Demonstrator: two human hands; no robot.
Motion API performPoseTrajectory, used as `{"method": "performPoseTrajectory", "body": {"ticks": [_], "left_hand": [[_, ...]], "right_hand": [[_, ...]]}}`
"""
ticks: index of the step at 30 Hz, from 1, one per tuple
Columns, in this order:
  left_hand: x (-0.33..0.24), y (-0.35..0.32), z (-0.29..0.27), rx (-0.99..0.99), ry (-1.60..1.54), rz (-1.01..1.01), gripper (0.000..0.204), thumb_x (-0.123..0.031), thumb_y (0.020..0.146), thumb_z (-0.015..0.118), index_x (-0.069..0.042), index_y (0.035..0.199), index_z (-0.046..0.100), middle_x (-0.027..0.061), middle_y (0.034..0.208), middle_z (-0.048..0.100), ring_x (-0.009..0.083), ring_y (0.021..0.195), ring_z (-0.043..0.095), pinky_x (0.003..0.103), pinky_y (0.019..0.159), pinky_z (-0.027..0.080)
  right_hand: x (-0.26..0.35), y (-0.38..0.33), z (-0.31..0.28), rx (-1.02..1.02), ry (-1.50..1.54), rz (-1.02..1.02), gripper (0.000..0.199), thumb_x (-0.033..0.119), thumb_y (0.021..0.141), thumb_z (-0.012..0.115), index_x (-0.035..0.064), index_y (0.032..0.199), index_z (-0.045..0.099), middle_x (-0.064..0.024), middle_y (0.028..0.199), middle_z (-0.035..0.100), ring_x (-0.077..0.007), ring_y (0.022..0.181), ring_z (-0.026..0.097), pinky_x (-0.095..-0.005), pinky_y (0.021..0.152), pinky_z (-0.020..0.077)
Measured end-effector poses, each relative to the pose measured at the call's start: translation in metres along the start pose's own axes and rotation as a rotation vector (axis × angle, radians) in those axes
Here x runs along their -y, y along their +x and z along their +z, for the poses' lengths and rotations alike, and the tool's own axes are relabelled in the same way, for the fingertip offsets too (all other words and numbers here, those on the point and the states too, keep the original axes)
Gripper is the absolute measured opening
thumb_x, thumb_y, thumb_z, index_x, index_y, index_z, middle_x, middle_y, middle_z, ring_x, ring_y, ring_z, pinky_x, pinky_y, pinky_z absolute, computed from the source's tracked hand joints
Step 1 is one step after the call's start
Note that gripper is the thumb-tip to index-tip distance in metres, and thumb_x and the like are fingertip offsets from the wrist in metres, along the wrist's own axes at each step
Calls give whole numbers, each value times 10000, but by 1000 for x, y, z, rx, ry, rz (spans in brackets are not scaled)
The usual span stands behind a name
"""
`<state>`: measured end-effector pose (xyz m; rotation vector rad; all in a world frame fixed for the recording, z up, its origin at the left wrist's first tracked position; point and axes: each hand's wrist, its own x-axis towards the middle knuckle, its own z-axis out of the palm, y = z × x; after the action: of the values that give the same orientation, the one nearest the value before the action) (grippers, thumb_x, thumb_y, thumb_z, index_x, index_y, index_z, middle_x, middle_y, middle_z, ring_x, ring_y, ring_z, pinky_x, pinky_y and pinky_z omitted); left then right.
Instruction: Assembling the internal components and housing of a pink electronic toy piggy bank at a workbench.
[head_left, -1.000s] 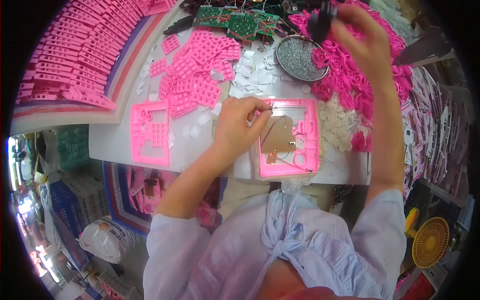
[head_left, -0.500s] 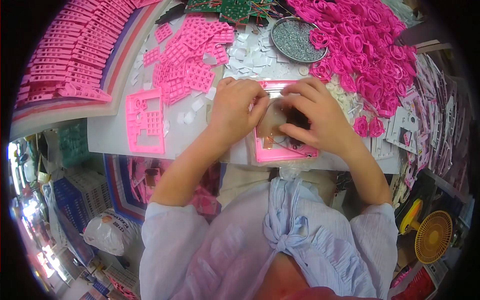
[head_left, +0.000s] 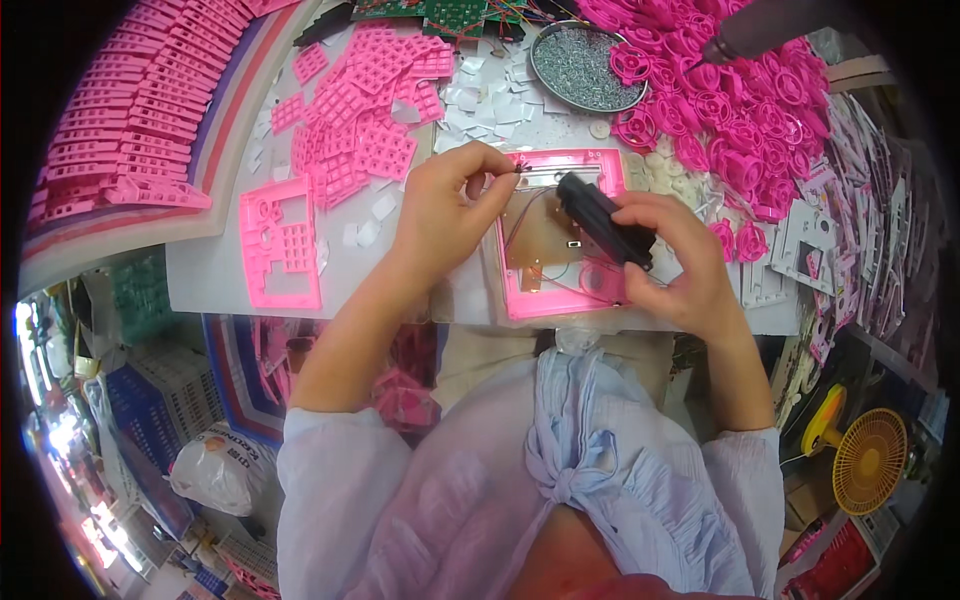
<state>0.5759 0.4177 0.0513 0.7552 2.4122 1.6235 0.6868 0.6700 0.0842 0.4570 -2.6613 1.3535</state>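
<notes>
A pink plastic case [head_left: 560, 306] lies in front of me, with a brown circuit board [head_left: 535, 232] and thin wires inside it. My right hand [head_left: 690, 255] grips a long black plastic part [head_left: 600, 218], tilted over the right side of the case. This part resembles a battery box, but its kind is not certain. At the case's upper left corner, my left hand [head_left: 445, 205] has thumb and forefinger pinched together. Something small and dark shows at those fingertips, too small to name. Beside the board is a metal rod or strip [head_left: 545, 177] along the case's top.
Left of me lies a pink frame [head_left: 250, 250], below a heap of pink keypads [head_left: 365, 100]. A round dish of screws [head_left: 585, 70] stands behind the case, near piled pink rings [head_left: 740, 120]. A dark tool [head_left: 765, 28] hangs over that pile. Stacked pink parts [head_left: 140, 110] fill the far left.
My right hand has lifted the black part out from over the case and moved right. The left hand stays near the upper left corner. A dark tool now shows at the upper right.
</notes>
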Motion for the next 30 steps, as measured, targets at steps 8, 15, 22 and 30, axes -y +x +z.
{"method": "performPoseTrajectory", "body": {"ticks": [8, 15, 22, 30], "left_hand": [[-1, 8, -8, 159, 131, 204, 91, -83, 853, 733, -34, 919, 694, 42, 795, 662, 156, 684, 556, 290, 630, 444], [-12, 36, -15, 460, 371, 369, 111, -129, 822, 733, -55, 873, 668, 96, 808, 667, 316, 775, 641, 421, 678, 491], [-28, 40, -17, 585, 621, 434, 105, -103, 795, 733, -57, 827, 644, 96, 806, 660, 329, 812, 654, 454, 721, 513], [-17, 12, -21, 445, 453, 358, 129, -88, 832, 715, -58, 957, 714, 93, 822, 687, 296, 751, 656, 408, 667, 518]], "right_hand": [[-12, 35, 4, 243, -80, -161, 587, 3, 684, 719, 18, 1257, 593, -143, 1180, 641, -330, 1019, 615, -381, 862, 531], [-16, 27, 13, 192, -89, -100, 599, 30, 723, 732, 23, 1301, 571, -156, 1133, 623, -344, 1040, 591, -416, 893, 512], [-8, 45, 7, 343, -181, -160, 601, 16, 695, 715, 82, 1277, 581, -138, 1151, 602, -353, 1081, 562, -444, 919, 502], [2, 55, 8, 448, -334, -224, 530, 11, 720, 731, 102, 1220, 583, -80, 1154, 624, -335, 1064, 585, -439, 877, 543]]}}
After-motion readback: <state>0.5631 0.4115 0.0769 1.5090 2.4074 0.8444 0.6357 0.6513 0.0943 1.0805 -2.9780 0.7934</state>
